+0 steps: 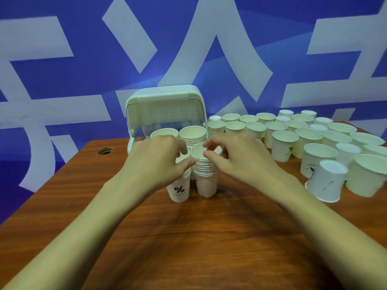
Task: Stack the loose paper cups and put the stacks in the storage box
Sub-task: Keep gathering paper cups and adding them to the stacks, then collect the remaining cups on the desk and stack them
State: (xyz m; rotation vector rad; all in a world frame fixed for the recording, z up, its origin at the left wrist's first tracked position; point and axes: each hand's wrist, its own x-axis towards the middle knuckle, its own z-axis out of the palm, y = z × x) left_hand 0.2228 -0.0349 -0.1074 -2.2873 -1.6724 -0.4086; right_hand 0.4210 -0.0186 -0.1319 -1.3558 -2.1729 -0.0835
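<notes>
Two stacks of white paper cups stand side by side on the wooden table (209,237). My left hand (155,162) covers the top of the left stack (179,190), which bears a "%" print, fingers curled round it. My right hand (232,155) pinches the rim of the top cup of the right stack (206,178) with thumb and fingers. Behind them sits the pale storage box (165,105) with its lid raised; two more cup stacks (192,133) show inside it.
Several loose cups (284,143) stand upright over the right half of the table. One cup (326,181) stands upside down near the right edge. A round cable hole (105,150) is at the table's far left corner. A blue and white wall lies behind.
</notes>
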